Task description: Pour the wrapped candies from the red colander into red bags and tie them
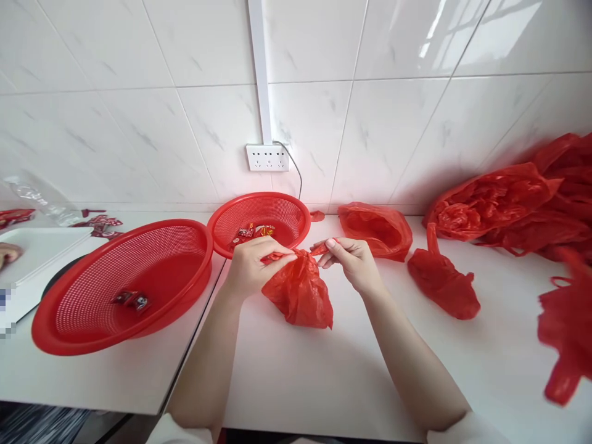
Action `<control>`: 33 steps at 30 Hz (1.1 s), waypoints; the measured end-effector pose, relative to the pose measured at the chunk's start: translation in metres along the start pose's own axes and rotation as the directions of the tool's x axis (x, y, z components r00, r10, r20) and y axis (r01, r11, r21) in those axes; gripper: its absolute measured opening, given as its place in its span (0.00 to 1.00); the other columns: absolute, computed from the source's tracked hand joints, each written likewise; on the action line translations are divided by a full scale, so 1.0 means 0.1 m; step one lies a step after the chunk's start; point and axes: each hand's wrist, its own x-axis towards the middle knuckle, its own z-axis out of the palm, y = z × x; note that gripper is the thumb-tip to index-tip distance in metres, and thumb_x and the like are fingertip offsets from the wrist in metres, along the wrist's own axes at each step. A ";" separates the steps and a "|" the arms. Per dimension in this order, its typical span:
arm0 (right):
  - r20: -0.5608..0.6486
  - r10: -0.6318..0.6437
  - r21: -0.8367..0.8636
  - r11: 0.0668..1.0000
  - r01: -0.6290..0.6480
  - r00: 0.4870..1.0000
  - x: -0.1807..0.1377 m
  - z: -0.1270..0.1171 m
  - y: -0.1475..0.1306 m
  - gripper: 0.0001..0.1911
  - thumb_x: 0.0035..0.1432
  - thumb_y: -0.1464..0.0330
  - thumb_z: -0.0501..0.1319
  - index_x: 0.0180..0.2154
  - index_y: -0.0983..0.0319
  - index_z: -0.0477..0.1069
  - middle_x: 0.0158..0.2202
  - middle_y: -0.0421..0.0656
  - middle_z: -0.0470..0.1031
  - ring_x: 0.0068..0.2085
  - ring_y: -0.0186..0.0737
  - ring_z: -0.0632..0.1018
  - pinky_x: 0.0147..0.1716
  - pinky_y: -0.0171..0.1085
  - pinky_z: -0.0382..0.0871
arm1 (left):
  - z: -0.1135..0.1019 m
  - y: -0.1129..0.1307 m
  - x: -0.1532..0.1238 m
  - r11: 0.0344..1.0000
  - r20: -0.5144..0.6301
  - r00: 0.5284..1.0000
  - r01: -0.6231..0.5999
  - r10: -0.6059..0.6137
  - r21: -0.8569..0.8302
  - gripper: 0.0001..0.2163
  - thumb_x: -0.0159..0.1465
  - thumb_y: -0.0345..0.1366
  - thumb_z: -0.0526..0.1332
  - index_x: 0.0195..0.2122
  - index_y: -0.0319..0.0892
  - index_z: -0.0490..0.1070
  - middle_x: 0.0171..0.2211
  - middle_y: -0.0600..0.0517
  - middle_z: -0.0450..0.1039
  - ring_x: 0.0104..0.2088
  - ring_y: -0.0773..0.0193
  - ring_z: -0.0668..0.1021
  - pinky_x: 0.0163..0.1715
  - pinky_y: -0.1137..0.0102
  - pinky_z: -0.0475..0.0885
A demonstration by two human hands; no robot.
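A small red plastic bag (pixel 300 293) hangs between my two hands over the white counter (pixel 324 376). My left hand (pixel 250 265) is closed on one handle at the bag's top left. At the top right, my right hand (pixel 354 259) pinches the other handle. Just behind my hands stands a small red mesh basket (pixel 259 213) with a few wrapped sweets in it. A larger red mesh basket (pixel 124 283) with two wrapped sweets sits to the left.
Filled red bags lie at the right: one (pixel 377 228) near the wall, one (pixel 444 283) closer, a heap (pixel 518 206) at the far right. A white scale (pixel 32 259) stands at the left edge, with another person's fingers (pixel 8 253) on it. A wall socket (pixel 267 158) is above the baskets.
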 end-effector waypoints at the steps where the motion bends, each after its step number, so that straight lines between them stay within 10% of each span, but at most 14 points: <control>1: -0.035 0.002 -0.018 1.000 -0.003 0.999 0.00 0.00 0.00 0.17 0.60 0.56 0.59 0.31 0.61 0.77 0.23 0.42 0.75 0.25 0.35 0.75 0.28 0.36 0.72 | -0.02 0.00 0.01 1.000 -0.010 1.000 0.028 -0.028 0.013 0.06 0.60 0.37 0.63 0.27 0.43 0.74 0.25 0.53 0.73 0.27 0.66 0.73 0.29 0.70 0.68; 11: -0.449 -0.133 0.150 0.963 0.222 0.883 0.15 -0.56 -0.03 0.21 0.57 0.55 0.61 0.22 0.59 0.58 0.20 0.35 0.60 0.23 0.32 0.67 0.25 0.33 0.67 | -0.44 -0.12 -0.03 0.968 0.012 0.969 0.249 -0.248 -0.020 0.13 0.59 0.39 0.62 0.20 0.42 0.64 0.19 0.56 0.61 0.22 0.69 0.64 0.22 0.72 0.59; 15: -0.526 -0.187 0.082 0.960 0.268 0.830 0.08 -0.70 -0.10 0.23 0.57 0.56 0.62 0.19 0.60 0.56 0.19 0.35 0.57 0.22 0.31 0.64 0.23 0.32 0.63 | -0.55 -0.19 -0.05 0.937 0.260 0.911 0.345 -0.320 -0.053 0.14 0.57 0.41 0.62 0.19 0.42 0.63 0.19 0.56 0.60 0.22 0.69 0.63 0.22 0.72 0.58; 20: -0.136 -0.014 -0.259 0.966 -0.022 0.991 -0.06 -0.67 -0.20 0.24 0.58 0.54 0.60 0.17 0.61 0.62 0.19 0.37 0.62 0.22 0.32 0.65 0.24 0.34 0.62 | -0.51 -0.19 -0.02 0.907 0.601 0.712 0.417 -0.363 0.055 0.13 0.55 0.45 0.63 0.19 0.43 0.68 0.18 0.55 0.62 0.20 0.68 0.65 0.19 0.73 0.58; 23: 0.024 0.106 -0.538 0.839 -0.077 0.994 -0.14 -0.64 -0.28 0.19 0.58 0.52 0.59 0.26 0.60 0.73 0.28 0.41 0.74 0.31 0.37 0.73 0.30 0.36 0.67 | -0.47 -0.20 -0.03 0.888 0.669 0.634 0.452 -0.387 0.086 0.10 0.51 0.45 0.67 0.21 0.45 0.75 0.21 0.53 0.70 0.21 0.66 0.71 0.18 0.73 0.61; 29: -0.168 -0.019 -0.636 0.766 -0.094 0.986 -0.40 -0.66 -0.06 0.24 0.62 0.51 0.54 0.56 0.54 0.66 0.58 0.46 0.68 0.58 0.50 0.69 0.55 0.50 0.63 | -0.20 -0.35 -0.33 0.883 0.541 0.733 0.469 -0.412 0.037 0.41 0.43 0.44 0.73 0.60 0.51 0.64 0.56 0.45 0.70 0.51 0.51 0.75 0.42 0.66 0.73; 33: 0.026 0.091 -0.595 0.802 -0.058 0.995 -0.67 -0.53 0.38 0.39 0.55 0.51 0.62 0.64 0.56 0.54 0.66 0.50 0.56 0.64 0.54 0.60 0.61 0.54 0.56 | 0.36 -0.50 -0.67 0.923 0.650 0.728 0.371 -0.218 -0.106 0.47 0.44 0.44 0.74 0.65 0.51 0.54 0.63 0.44 0.59 0.59 0.49 0.68 0.53 0.59 0.67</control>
